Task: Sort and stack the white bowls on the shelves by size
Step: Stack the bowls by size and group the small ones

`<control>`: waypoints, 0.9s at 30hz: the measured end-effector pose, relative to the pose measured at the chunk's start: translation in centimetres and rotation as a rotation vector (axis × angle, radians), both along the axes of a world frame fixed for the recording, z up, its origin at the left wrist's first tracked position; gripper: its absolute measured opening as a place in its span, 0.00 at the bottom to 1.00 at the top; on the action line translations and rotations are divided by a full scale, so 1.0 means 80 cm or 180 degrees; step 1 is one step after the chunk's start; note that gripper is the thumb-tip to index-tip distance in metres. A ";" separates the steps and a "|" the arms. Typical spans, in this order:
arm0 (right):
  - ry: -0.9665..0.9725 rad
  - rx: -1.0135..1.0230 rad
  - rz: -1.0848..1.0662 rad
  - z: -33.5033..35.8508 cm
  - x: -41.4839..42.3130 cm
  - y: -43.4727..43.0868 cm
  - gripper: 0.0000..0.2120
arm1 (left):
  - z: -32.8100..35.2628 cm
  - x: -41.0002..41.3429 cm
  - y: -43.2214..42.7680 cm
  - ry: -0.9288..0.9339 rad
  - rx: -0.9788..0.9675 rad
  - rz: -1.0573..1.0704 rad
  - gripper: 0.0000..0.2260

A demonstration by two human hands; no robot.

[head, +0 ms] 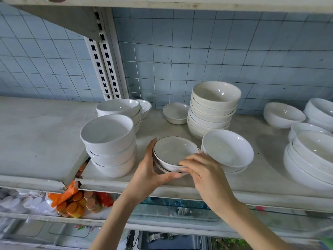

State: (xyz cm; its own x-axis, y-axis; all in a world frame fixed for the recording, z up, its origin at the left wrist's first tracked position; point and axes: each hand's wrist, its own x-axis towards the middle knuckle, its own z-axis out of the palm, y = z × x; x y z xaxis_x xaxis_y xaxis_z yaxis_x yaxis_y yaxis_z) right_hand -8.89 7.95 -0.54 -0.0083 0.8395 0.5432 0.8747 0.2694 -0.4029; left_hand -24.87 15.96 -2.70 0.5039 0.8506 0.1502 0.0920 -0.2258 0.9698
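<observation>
in the head view, a small dark-rimmed bowl (pixel 175 152) is gripped by the left hand (pixel 151 170) and right hand (pixel 203 175), fingers curled round it, upon a lower bowl (pixel 159 166) at the shelf (pixel 45 138) front. small bowls are being stacked, it seems; next the lone bowl (pixel 176 112) behind should be added.

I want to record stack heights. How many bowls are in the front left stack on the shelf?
3: the top bowl, the middle bowl nested under it, and the bottom bowl on the shelf. Another could hide nested inside.
</observation>
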 end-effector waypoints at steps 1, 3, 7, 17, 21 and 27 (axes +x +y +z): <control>-0.0059 0.0002 -0.0003 0.001 0.001 -0.001 0.20 | 0.000 -0.001 0.000 -0.0026 0.0005 -0.0002 0.48; -0.0223 -0.0016 -0.0014 0.004 0.001 -0.002 0.19 | -0.001 -0.002 0.001 -0.0055 0.0028 0.0020 0.47; -0.0366 -0.0185 -0.0030 0.006 -0.001 -0.004 0.18 | -0.001 -0.003 0.000 0.0022 0.0033 0.0085 0.38; 0.0181 -0.0871 0.0071 0.019 0.000 -0.015 0.15 | -0.001 -0.004 -0.001 0.0004 0.0002 0.0037 0.37; 0.0749 -0.0812 0.0007 0.010 -0.007 -0.026 0.27 | 0.001 -0.005 -0.002 -0.0003 -0.0018 -0.0029 0.40; 0.1121 -0.0693 0.0062 -0.009 -0.011 -0.038 0.31 | 0.004 -0.005 -0.003 0.0177 0.0053 -0.0200 0.43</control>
